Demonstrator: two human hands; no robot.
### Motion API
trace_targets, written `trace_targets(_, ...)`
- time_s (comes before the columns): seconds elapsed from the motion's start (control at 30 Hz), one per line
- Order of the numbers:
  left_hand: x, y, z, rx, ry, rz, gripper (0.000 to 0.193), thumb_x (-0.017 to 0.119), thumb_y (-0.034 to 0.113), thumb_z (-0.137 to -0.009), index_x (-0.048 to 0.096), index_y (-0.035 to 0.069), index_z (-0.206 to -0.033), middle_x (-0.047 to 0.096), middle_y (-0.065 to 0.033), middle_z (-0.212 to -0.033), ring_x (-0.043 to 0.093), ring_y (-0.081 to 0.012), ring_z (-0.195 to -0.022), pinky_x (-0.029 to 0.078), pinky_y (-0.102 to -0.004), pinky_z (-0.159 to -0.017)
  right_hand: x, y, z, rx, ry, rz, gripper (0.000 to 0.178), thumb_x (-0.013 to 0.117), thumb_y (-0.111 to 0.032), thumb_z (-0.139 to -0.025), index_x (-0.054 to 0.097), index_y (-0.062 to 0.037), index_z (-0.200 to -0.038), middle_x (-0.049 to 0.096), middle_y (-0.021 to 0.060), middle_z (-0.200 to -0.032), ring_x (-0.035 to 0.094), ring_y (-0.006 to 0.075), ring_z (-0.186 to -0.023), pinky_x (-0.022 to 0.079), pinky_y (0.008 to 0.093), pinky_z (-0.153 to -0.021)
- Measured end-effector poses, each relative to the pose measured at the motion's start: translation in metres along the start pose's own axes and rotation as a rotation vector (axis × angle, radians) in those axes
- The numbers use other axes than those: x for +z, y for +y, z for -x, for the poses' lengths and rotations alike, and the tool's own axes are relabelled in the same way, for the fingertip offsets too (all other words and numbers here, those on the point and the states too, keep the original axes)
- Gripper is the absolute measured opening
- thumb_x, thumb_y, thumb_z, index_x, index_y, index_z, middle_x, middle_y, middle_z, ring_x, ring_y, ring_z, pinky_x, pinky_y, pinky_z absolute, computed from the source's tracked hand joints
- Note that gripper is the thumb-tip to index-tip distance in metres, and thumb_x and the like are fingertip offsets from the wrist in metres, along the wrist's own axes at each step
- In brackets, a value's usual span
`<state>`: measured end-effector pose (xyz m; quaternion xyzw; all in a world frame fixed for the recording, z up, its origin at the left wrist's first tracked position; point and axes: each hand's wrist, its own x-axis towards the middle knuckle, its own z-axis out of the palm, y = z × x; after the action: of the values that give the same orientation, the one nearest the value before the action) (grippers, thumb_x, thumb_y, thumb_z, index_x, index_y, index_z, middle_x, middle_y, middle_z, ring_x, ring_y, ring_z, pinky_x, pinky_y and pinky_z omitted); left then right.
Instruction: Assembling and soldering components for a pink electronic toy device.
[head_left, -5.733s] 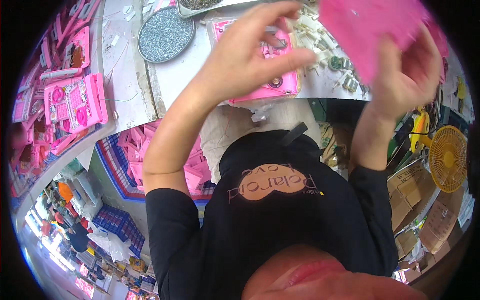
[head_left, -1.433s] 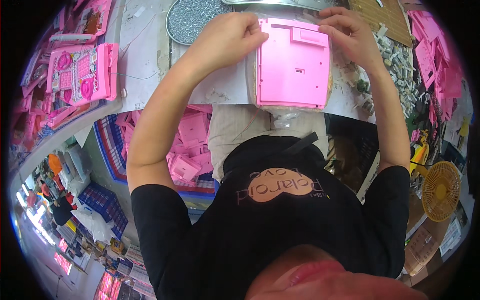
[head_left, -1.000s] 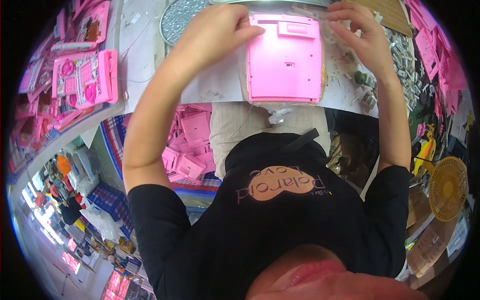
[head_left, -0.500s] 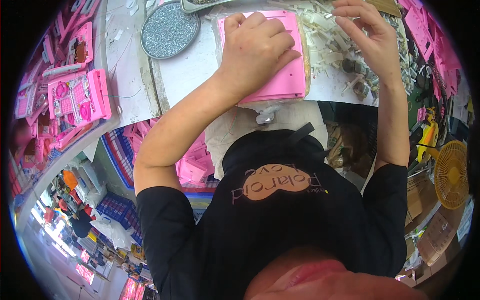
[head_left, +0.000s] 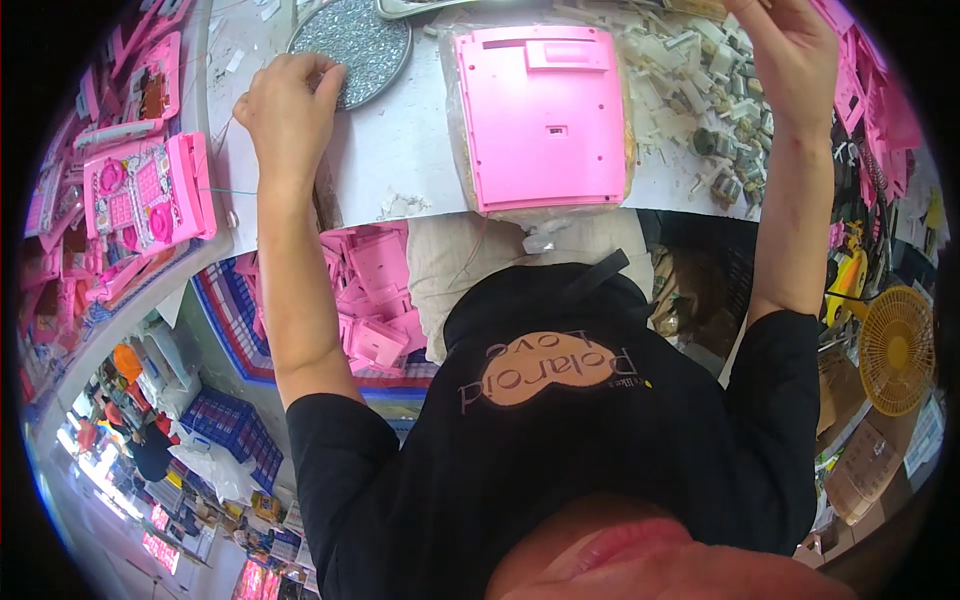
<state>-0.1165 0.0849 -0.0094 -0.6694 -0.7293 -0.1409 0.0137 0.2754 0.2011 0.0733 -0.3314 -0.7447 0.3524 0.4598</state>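
Note:
A pink plastic casing (head_left: pixel 540 120) lies flat on a clear-wrapped pad in front of me, with small screw holes and a raised block near its far edge. Neither hand touches it. To its left, my left hand (head_left: pixel 285 110) is at the near rim of a round dish of small silvery screws (head_left: pixel 362 45). Its thumb and fingertips are closed together, and what they pinch, if anything, is hidden. My right hand (head_left: pixel 795 60) is raised at the upper right, past a heap of small white plastic parts (head_left: pixel 670 75). Its fingers are mostly cut off by the picture's top edge.
Small metal motors (head_left: pixel 720 150) lie among the white parts. Pink toy laptops (head_left: pixel 145 195) and loose shells are piled at the left. Below the table edge, a crate holds pink casings (head_left: pixel 375 290). A yellow fan (head_left: pixel 895 350) stands at the right.
My left hand has left the pink casing and moved left to the screw dish, uncovering the casing. My right hand has moved up and slightly right.

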Motion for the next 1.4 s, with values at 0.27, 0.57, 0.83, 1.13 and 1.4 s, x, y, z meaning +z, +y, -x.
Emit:
trace_targets(0.27, 0.005, -0.005, 0.000, -0.014, 0.226, 0.110, 0.023, 0.061, 0.031, -0.096, 0.071, 0.010, -0.096, 0.071, -0.0083, -0.095, 0.065, -0.0317, -0.095, 0.040, -0.0531, -0.086, 0.166, -0.015, -0.047, -0.599, -0.448, 0.489, 0.005, 0.072, -0.013, -0.075, 0.073, -0.0087, -0.078, 0.070, 0.0063, -0.084, 0.061, 0.0278, -0.090, 0.050, 0.0384, -0.080)
trace_targets(0.57, -0.004, -0.018, 0.005, -0.027, 0.188, 0.082, 0.034, 0.053, 0.033, -0.100, 0.066, 0.007, -0.084, 0.070, -0.0112, -0.087, 0.066, -0.0351, -0.086, 0.039, -0.0530, -0.079, 0.264, 0.024, -0.073, -0.560, -0.601, 0.914, 0.019, 0.062, -0.022, -0.086, 0.079, -0.0144, -0.082, 0.076, 0.0048, -0.087, 0.066, 0.0231, -0.096, 0.047, 0.0432, -0.083)
trace_targets(0.83, 0.013, -0.029, -0.020, -0.021, 0.234, -0.002, 0.037, 0.055, 0.037, -0.099, 0.067, 0.004, -0.086, 0.071, -0.0148, -0.083, 0.067, -0.0392, -0.081, 0.043, -0.0541, -0.081, 0.247, 0.026, -0.075, -0.572, -0.468, 0.930, 0.020, 0.061, -0.023, -0.087, 0.078, -0.0129, -0.083, 0.074, 0.0063, -0.089, 0.065, 0.0243, -0.092, 0.047, 0.0476, -0.081)
trace_targets(1.13, 0.010, -0.028, -0.019, -0.072, 0.147, 0.180, 0.022, 0.069, 0.027, -0.093, 0.075, 0.007, -0.098, 0.075, -0.0134, -0.094, 0.071, -0.0328, -0.085, 0.054, -0.0407, -0.078, 0.056, -0.011, 0.052, -0.211, -0.411, 0.472, 0.015, 0.073, -0.019, -0.089, 0.075, -0.0060, -0.097, 0.071, 0.0095, -0.099, 0.064, 0.0278, -0.087, 0.051, 0.0373, -0.077)
trace_targets(1.4, 0.015, -0.001, -0.013, 0.012, 0.252, 0.262, 0.017, 0.073, 0.023, -0.090, 0.077, 0.007, -0.095, 0.074, -0.0077, -0.088, 0.068, -0.0222, -0.076, 0.053, -0.0346, -0.073, 0.060, -0.002, 0.136, -0.355, -0.162, 0.507, 0.031, 0.085, -0.007, -0.073, 0.080, -0.0112, -0.103, 0.067, 0.0021, -0.093, 0.055, 0.0234, -0.087, 0.047, 0.0339, -0.074)
